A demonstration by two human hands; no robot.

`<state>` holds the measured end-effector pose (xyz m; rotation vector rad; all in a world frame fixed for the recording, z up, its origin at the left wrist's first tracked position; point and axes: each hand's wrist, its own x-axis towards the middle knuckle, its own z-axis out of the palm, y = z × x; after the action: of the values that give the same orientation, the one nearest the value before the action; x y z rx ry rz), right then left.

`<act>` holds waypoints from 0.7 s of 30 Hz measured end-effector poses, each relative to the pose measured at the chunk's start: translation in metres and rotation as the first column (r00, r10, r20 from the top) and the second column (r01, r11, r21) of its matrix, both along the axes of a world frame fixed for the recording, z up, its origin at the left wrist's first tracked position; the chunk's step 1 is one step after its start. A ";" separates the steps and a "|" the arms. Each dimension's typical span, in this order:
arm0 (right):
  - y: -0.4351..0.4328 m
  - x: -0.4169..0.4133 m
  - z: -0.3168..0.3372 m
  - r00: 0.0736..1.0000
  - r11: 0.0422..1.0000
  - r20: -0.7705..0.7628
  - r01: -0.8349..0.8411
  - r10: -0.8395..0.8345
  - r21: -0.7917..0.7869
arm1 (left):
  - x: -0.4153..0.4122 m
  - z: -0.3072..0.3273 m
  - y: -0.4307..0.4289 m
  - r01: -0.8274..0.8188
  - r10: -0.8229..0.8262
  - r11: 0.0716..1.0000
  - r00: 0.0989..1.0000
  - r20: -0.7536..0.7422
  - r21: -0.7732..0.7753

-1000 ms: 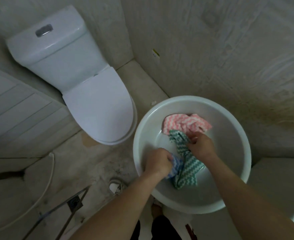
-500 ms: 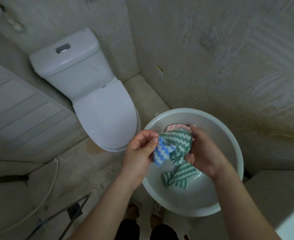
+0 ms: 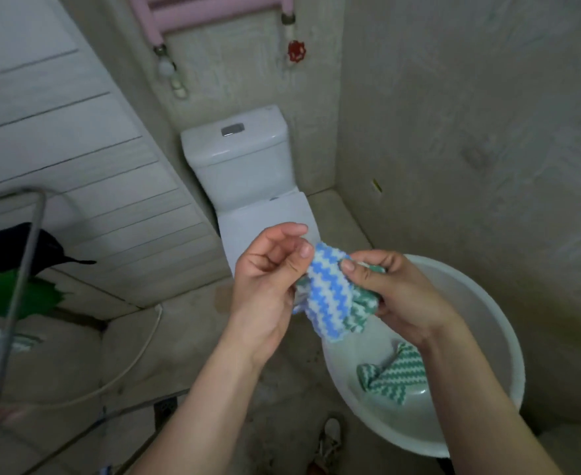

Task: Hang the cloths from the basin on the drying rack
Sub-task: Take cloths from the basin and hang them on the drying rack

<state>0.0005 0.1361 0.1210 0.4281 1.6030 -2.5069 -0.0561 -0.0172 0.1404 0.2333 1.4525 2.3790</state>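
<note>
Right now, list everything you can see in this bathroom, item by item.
blue and white cloth: one, blue-white zigzag, held up between both hands
green and white cloth: at least one, green-white zigzag, part lying in the basin, part bunched at the right hand
basin: one, white, on the floor at right
drying rack: one, grey metal, left edge
black cloth: one, black, at the rack
green cloth: one, plain green, below the black one
toilet: one, white, lid down, far wall
pipe: one, pink, high on the wall
valve: one, red, under the pipe
left hand: pinches the blue and white cloth
right hand: pinches the same cloth
</note>
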 end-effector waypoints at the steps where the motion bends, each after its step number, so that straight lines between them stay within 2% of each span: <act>1: -0.011 -0.004 0.004 1.000 0.999 -0.016 -0.021 0.020 -0.034 | 0.001 0.007 -0.012 -0.024 0.024 1.000 1.000 -0.020 0.010; 5: -0.047 -0.011 0.017 0.998 0.997 -0.064 -0.004 -0.001 -0.078 | 0.005 0.022 -0.040 -0.065 0.062 0.997 0.995 -0.073 -0.036; 8: -0.080 -0.011 0.035 0.993 0.978 -0.112 0.003 -0.027 -0.208 | 0.012 0.032 -0.074 -0.129 0.090 0.967 0.980 -0.180 -0.218; 13: -0.146 -0.007 0.055 0.981 0.968 -0.179 -0.115 0.075 -0.222 | 0.044 0.038 -0.144 -0.043 -0.009 0.892 0.994 -0.113 -0.450; 15: -0.168 -0.005 0.057 0.985 0.960 -0.143 -0.135 0.102 -0.244 | 0.057 0.038 -0.174 -0.066 -0.001 0.858 0.991 -0.131 -0.509; 21: -0.247 0.012 0.065 0.976 0.939 -0.012 -0.212 0.216 -0.271 | 0.115 0.047 -0.266 -0.163 0.086 0.850 0.981 -0.173 -0.501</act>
<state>0.0125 -0.1112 0.1857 0.2262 1.2001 -2.4946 0.0592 -0.2836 0.1875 0.1793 2.1687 1.9940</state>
